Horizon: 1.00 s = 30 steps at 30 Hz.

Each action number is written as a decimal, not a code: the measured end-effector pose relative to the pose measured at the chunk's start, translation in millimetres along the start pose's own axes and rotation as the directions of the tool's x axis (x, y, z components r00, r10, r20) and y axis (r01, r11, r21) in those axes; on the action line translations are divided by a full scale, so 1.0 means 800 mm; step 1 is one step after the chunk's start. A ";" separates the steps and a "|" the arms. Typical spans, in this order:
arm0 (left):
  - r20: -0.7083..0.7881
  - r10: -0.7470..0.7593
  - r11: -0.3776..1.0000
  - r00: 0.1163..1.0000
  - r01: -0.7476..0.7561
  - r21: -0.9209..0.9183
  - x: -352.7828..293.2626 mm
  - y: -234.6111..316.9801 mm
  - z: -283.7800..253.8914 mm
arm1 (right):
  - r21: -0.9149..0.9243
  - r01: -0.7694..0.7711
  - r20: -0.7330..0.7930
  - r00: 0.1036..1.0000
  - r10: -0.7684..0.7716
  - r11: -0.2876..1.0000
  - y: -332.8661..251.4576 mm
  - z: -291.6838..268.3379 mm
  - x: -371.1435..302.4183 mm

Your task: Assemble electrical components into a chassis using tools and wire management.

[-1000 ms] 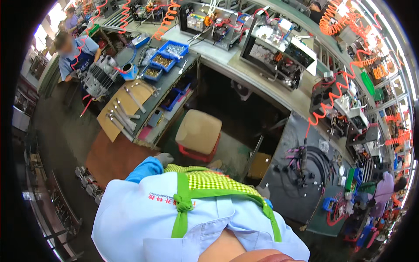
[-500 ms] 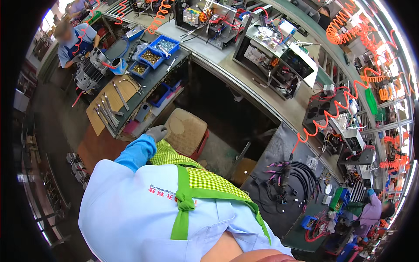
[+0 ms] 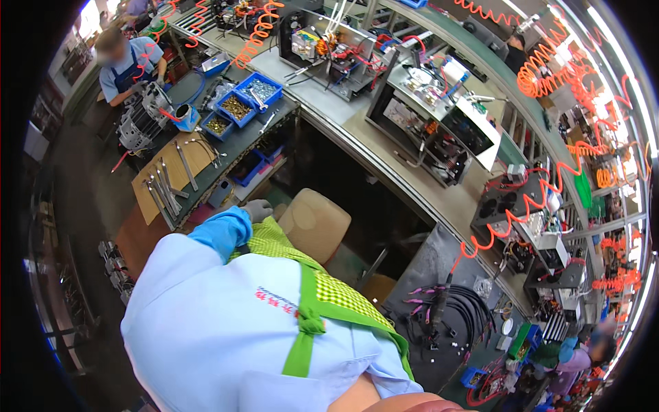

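My left hand [image 3: 257,210], in a grey glove below a blue sleeve cover, hangs beside the checked green apron [image 3: 269,239]. Its fingers look curled and closed; the palm is hidden, so anything inside it cannot be made out. Close by on its right is the tan seat of a stool [image 3: 314,223], with a gap between them. On its other side stands a workbench [image 3: 271,128], whose lower shelf holds blue bins [image 3: 248,169]. My right hand is out of the picture.
Wrenches [image 3: 165,189] lie on cardboard, near blue trays of screws [image 3: 235,108]. Opened metal-cased electrical units [image 3: 419,130] line the conveyor. Black cables [image 3: 467,309] are coiled on a dark tabletop at right. Red coiled air hoses [image 3: 511,223] hang down. Co-workers [image 3: 127,65] stand at far left and lower right.
My left hand has moved slightly up and right in the picture, still closed. The stool appears farther right, and the cable tabletop farther left and lower, as my view shifts.
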<state>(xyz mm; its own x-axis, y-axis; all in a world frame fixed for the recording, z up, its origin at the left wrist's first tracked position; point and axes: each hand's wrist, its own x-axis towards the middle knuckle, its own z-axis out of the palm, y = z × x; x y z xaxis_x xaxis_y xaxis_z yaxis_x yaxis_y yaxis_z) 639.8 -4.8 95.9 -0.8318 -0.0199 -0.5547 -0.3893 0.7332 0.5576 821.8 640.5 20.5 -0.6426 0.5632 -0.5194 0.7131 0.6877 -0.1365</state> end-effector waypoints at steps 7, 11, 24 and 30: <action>0.035 0.339 0.941 0.940 -0.339 -0.002 0.156 0.105 -0.005 | -0.010 -0.035 0.010 0.999 0.035 0.999 -0.066 0.023 -0.001; 0.103 0.562 0.791 0.821 -0.497 -0.356 0.213 0.274 -0.047 | 0.082 -0.177 -0.018 0.984 0.179 0.981 -0.118 0.056 -0.027; -0.537 0.796 -0.044 0.279 -0.858 -0.511 0.428 0.544 -0.440 | 0.502 -0.101 -0.455 0.814 0.361 0.859 -0.442 0.047 -0.171; -0.206 0.975 0.016 0.085 -0.949 -0.316 0.427 0.646 -0.394 | 0.465 -0.051 -0.514 0.797 0.317 0.884 -0.532 -0.108 -0.116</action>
<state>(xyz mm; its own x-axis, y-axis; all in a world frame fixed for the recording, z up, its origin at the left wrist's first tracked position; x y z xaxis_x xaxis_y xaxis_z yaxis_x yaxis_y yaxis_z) 29.7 153.2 389.5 -0.5315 0.5733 0.6236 0.6579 -0.1843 0.7302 554.0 335.1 199.4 -0.4305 0.9023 -0.0234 0.7933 0.3659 -0.4867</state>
